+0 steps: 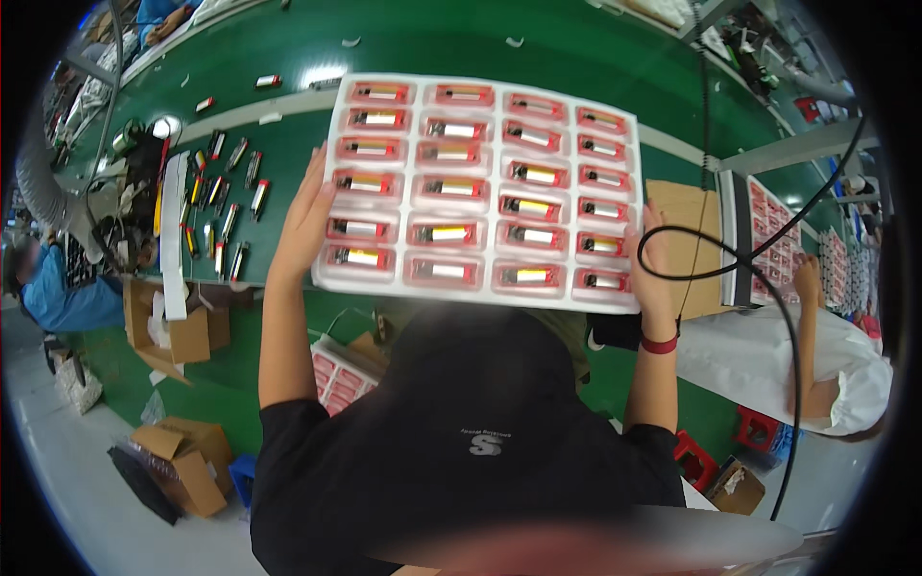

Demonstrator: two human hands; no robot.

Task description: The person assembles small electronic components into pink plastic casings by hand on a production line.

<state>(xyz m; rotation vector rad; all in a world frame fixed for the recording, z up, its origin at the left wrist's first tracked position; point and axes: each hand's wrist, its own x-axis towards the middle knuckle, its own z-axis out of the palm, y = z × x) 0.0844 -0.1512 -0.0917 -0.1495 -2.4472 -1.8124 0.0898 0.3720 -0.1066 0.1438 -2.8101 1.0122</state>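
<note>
A white moulded tray [442,297] is held up level in front of me, over the near edge of the green bench. Its red-lined pockets hold several slim small pieces [444,233] with silver or yellow bodies and dark and red ends; their exact kind I cannot make out. My left hand [307,216] grips the tray's left edge, fingers along the side. On the opposite edge, my right hand [655,259] is closed on the rim, partly crossed by a looped black cable [715,235].
Loose slim pieces [230,221] lie scattered on the bench [538,60] at left, beside a white strip [173,235]. A brown cardboard sheet [687,216] lies at right. Nearby, a co-worker's white sleeve [740,355] reaches toward more filled trays [771,221]. Cardboard boxes [187,466] stand on the floor.
</note>
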